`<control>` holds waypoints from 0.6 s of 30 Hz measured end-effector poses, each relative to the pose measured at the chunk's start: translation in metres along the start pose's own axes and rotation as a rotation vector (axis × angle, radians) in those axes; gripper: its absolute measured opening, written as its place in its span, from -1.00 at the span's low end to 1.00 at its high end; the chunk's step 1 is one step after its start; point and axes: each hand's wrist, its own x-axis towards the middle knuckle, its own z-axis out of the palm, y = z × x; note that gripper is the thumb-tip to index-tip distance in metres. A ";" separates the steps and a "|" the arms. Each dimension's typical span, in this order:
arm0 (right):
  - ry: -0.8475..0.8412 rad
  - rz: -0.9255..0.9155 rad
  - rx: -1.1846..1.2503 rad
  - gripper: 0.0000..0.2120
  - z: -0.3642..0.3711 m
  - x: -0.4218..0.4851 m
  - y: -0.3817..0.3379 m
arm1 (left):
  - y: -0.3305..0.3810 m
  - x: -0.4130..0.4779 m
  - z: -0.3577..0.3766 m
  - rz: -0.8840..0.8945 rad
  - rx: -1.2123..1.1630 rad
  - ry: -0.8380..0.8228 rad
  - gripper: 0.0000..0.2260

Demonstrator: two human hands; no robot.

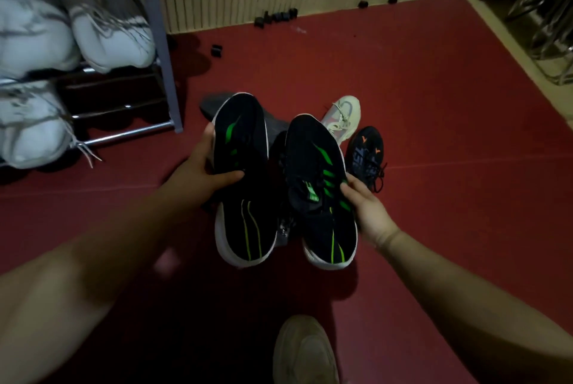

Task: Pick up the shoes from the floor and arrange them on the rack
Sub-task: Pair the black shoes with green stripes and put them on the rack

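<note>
I saw the left hand (203, 168) gripping one black-and-green shoe (245, 141), fingers (209, 133) curled round its side; the right hand (369, 213) gripped its mate (313, 160) likewise; both hung above the red floor (449, 104), right of the rack (162, 55); a cream shoe (344, 114) and a dark shoe (369, 152) lay on the floor beyond.

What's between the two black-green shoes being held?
A dark grey item on the floor shows through the gap in the head view; too dim to identify.
</note>
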 end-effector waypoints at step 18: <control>-0.556 0.001 -0.070 -0.62 0.152 0.004 0.005 | -0.015 -0.080 -0.097 -0.032 -0.329 0.357 -0.21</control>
